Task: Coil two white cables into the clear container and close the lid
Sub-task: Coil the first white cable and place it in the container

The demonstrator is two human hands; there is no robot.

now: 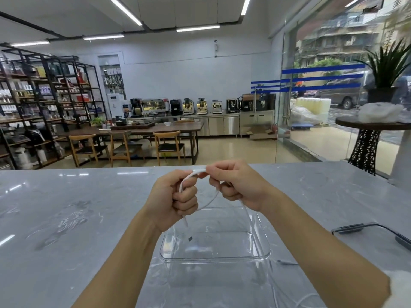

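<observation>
While both fists, left hand [175, 200] & right hand [235, 185], grip a white cable [212, 197], container [214, 257] looks empty; lid [373, 230] off.

White cable [206, 202] hidden inside both fists — lid [373, 228] cut off at right edge.

A grey marble counter [66, 218] fills the foreground. Beyond it stands a long wooden table [155, 128] with wooden chairs [168, 147] drawn up along its near side, and black metal shelving [44, 96] packed with goods lines the left wall. A row of coffee machines [200, 106] sits on steel cabinets at the back wall, and a potted plant [385, 72] stands on a round dark side table [369, 126] by the glass front at right.
</observation>
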